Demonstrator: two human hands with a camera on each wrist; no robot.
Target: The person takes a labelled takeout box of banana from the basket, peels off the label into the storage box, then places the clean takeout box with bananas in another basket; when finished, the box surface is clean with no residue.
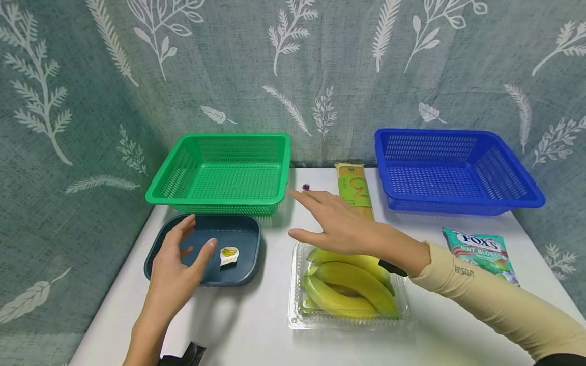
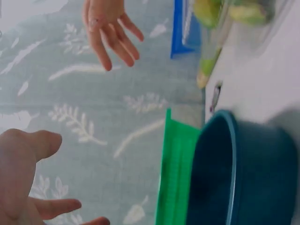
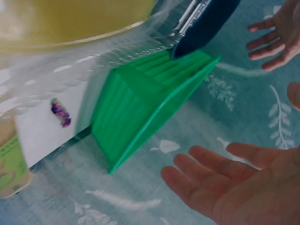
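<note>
My left hand [image 1: 176,269] hovers over the near left part of a dark blue tray [image 1: 201,277], its fingers loosely bent and holding nothing. In the tray lies a small white packet [image 1: 229,255] with a banana picture. My right hand [image 1: 336,223] is spread, palm down, above the back of a clear plastic box [image 1: 295,310] of bananas [image 1: 352,284]; nothing is in its grasp. Both palms look bare in the wrist views, where the left hand [image 2: 23,183] and the right hand [image 3: 239,187] have their fingers apart. The right forearm hides part of the box and a noodle pack [image 1: 353,185].
A green basket [image 1: 220,206] stands behind the tray, and a blue basket [image 1: 462,203] is at the back right. A small purple-wrapped candy [image 1: 305,187] lies between them. The Fox's candy bag [image 1: 480,254] lies right of the bananas. Patterned curtain [image 1: 320,76] surrounds the white table [image 1: 256,330].
</note>
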